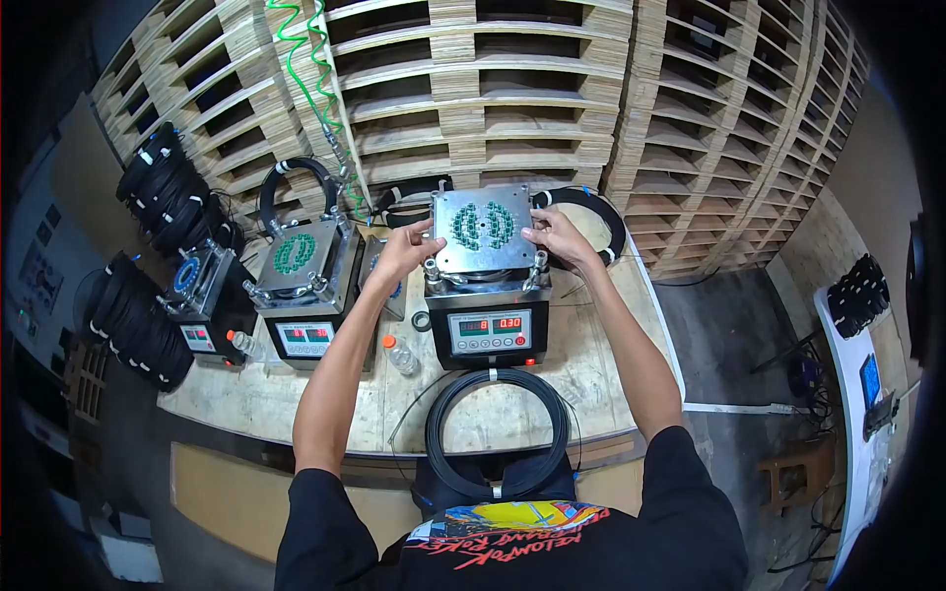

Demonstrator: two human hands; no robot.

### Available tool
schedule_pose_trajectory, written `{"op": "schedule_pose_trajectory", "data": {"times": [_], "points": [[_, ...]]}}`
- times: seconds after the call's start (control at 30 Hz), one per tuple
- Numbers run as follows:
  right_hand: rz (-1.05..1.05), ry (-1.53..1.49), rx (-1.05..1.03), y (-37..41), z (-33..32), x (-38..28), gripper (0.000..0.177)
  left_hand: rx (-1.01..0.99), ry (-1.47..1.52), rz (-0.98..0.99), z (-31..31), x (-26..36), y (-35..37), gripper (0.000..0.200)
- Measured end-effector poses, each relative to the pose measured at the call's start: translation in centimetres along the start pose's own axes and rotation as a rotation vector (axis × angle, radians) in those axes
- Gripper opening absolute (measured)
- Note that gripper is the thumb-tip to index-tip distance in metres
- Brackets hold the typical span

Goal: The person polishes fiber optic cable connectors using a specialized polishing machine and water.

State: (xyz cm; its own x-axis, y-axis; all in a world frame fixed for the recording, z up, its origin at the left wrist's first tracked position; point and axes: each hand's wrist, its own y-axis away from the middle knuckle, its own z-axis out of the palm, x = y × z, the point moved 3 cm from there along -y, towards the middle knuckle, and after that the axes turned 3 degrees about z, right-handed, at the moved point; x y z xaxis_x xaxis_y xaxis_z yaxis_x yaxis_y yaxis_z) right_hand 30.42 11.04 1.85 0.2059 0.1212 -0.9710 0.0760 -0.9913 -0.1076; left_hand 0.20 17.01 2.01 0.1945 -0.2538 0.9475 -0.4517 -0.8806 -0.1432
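A square metal plate (453, 258) with rings of small green pieces at its centre sits over a black machine (450, 361) with a red-lit display. My left hand (407, 250) pinches the plate's left edge, thumb on the top face. At the opposite edge my right hand (559, 239) grips the plate the same way. Metal posts (540, 264) stand at the near corners below the plate. In front of the machine, a coil of black cable (434, 430) hangs over the table edge toward my lap.
Two similar machines (307, 340) (200, 340) stand to the left, with orange-capped bottles (401, 357) nearby. Black cable coils (163, 202) are stacked at far left. Wooden pallets (473, 118) rise behind the table (601, 394). A green coiled hose (320, 74) hangs at the back.
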Motion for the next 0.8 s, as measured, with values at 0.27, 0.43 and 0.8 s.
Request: {"op": "schedule_pose_trajectory", "data": {"times": [0.27, 0.43, 0.8], "points": [[-0.023, 0.240, 0.082, -0.4, -0.7, 1.8, 0.064, 0.005, -0.307, 0.049, -0.4, 0.1, 0.0, 0.061], [-0.079, 0.253, 0.126, 0.2, -0.8, 1.8, 0.053, -0.034, -0.351, -0.029, -0.6, 1.1, 1.2, 0.064], [-0.126, 0.488, -0.042, 6.7, 0.6, -3.5, 0.089, -0.076, -0.431, 0.228, 0.9, 5.0, 6.4, 0.101]]}}
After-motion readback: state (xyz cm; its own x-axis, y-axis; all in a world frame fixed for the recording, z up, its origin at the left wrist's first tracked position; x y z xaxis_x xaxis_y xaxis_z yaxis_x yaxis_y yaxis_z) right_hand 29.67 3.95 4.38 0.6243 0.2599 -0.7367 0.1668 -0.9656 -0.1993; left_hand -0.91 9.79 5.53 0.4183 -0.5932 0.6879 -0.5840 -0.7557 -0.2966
